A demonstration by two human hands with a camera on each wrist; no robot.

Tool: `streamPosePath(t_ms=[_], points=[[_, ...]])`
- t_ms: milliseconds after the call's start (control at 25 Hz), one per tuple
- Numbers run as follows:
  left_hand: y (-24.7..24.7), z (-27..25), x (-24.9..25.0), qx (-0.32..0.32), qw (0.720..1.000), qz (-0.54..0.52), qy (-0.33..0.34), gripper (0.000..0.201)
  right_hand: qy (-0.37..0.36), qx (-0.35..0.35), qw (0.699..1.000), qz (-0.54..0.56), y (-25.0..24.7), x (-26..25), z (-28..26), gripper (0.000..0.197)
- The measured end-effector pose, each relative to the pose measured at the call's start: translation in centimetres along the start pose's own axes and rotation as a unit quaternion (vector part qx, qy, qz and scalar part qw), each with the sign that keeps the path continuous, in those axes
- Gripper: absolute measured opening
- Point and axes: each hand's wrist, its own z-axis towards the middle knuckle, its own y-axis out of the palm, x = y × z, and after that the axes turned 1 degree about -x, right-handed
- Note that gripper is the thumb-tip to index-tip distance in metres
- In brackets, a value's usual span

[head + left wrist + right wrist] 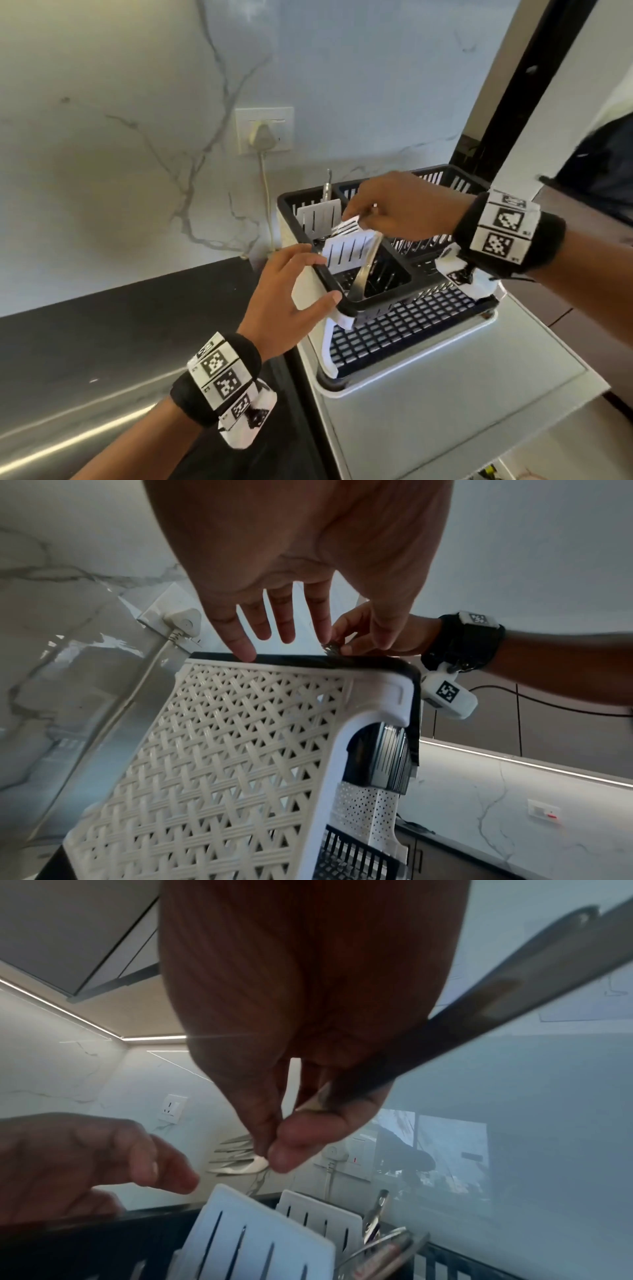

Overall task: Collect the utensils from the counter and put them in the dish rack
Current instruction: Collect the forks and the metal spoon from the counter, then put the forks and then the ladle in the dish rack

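The black dish rack point(346, 309) on its white woven base point(240, 750) stands at centre right. My right hand point(358, 214) hovers over its front cutlery compartment and pinches a small bunch of metal forks point(346, 227), tines pointing left point(236, 1156). My left hand point(287, 291) has straight fingers touching the rack's near-left rim, the index fingertip point(245, 653) on the black edge. Two white slotted spatulas point(346, 253) point(318, 216) stand in the rack, and a metal handle point(363, 274) leans in the compartment.
A wall socket with a plug point(263, 135) and its cord sit behind the rack on the marble wall. Black counter point(120, 325) and a steel surface point(85, 411) lie to the left. The rack rests on a grey drain tray point(445, 394).
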Motion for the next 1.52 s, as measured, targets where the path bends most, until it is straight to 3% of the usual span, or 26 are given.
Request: streamPosePath(t_ms=[400, 560, 840, 960, 1280, 1400, 1520], points=[[1.1, 1.2, -1.1, -0.039, 0.999, 0.011, -0.024, 0.052, -0.068, -0.128, 0.983, -0.111, 3.4, -1.3, 1.5, 0.033], [1.4, 1.2, -1.3, -0.036, 0.999, 0.006, -0.025, 0.051, -0.073, -0.181, 0.976, -0.092, 2.6, -1.3, 1.9, 0.032], [1.5, 1.2, -1.4, -0.031, 0.999, -0.004, -0.023, 0.054, -0.071, -0.211, 0.968, -0.116, 3.8, -2.1, 1.2, 0.035], [1.5, 1.3, -1.4, -0.032, 0.999, -0.009, -0.029, 0.054, -0.082, -0.206, 0.967, -0.121, 4.3, -2.4, 1.4, 0.034], [1.5, 1.3, -1.8, -0.031, 0.999, 0.009, -0.016, 0.055, -0.050, -0.199, 0.973, -0.109, 2.4, -1.4, 1.5, 0.052], [1.2, 0.8, -1.9, -0.041, 0.999, 0.020, 0.003, 0.055, -0.040, -0.157, 0.982, -0.101, 0.9, -2.3, 1.5, 0.057], [-0.1, -1.4, -3.3, -0.050, 0.998, 0.028, 0.000, 0.058, -0.043, -0.100, 0.992, -0.069, 0.0, -5.2, 2.2, 0.049]])
